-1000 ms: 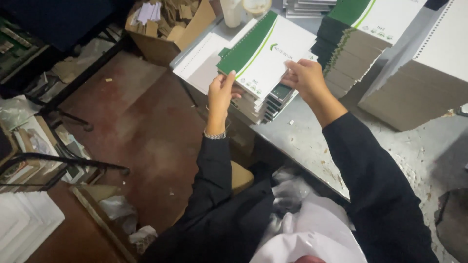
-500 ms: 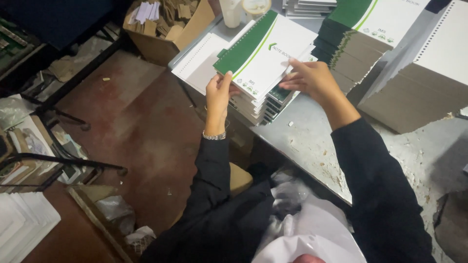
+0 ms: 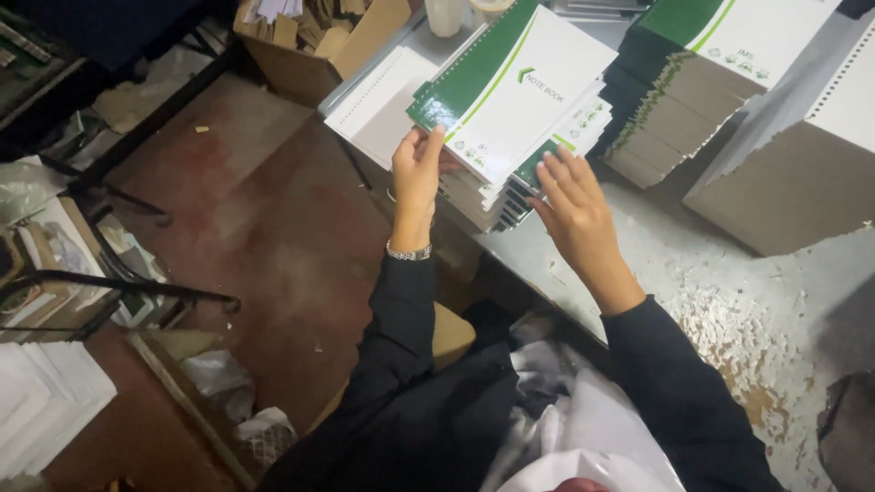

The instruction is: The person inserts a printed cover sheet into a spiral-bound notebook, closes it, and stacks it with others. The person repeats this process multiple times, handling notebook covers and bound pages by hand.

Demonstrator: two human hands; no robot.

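A green and white spiral notebook (image 3: 519, 82) lies on top of a stack of like notebooks (image 3: 497, 196) at the edge of a worn table (image 3: 720, 292). My left hand (image 3: 417, 173) grips the top notebook's near left corner, thumb on its cover. My right hand (image 3: 574, 205) hovers just right of the stack with fingers spread, holding nothing. Both arms wear dark sleeves, and a metal bracelet (image 3: 408, 252) circles the left wrist.
Taller notebook stacks (image 3: 693, 82) and a stack of grey board (image 3: 793, 182) stand to the right. White sheets (image 3: 378, 105) lie left of the stack. A cardboard box of scraps (image 3: 319, 36) sits on the reddish floor, with a metal frame (image 3: 118, 292) at left.
My right hand let go of the top notebook's right edge and drew back toward me, fingers now spread. My left hand stayed on the notebook's corner.
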